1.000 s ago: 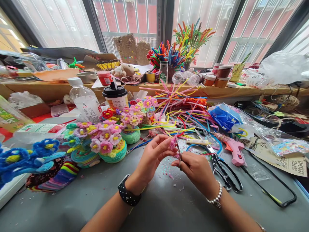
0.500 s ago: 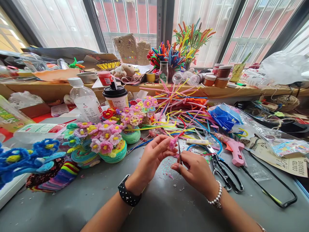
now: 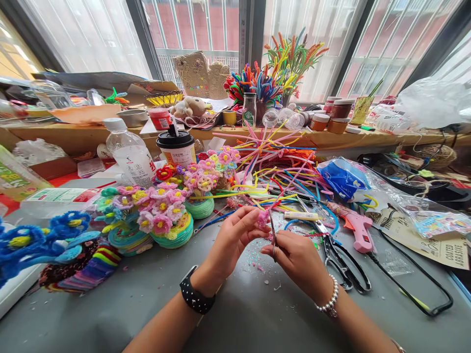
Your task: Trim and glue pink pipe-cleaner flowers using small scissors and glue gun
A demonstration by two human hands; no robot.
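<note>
My left hand [image 3: 235, 235], with a black dotted watch band on its wrist, pinches a small fuzzy pink piece [image 3: 263, 218] between thumb and fingers. Small scissors [image 3: 273, 230] are in my right hand [image 3: 300, 257], their blades pointing up right beside the pink piece. The fingers of my right hand close round the scissor handles, which they partly hide. Bits of glitter and pink fluff [image 3: 260, 267] lie on the grey table [image 3: 253, 314] below both hands.
Pipe-cleaner flowers in pots [image 3: 165, 215] stand at the left. Loose pipe cleaners [image 3: 265, 157] are heaped behind my hands. To the right lie large black-handled scissors [image 3: 342, 264], a pink glue gun [image 3: 358, 228] with its cable, and a blue packet [image 3: 342, 177].
The small scissors have shifted and tilted slightly beside the pink piece. Both hands stay nearly in the same place.
</note>
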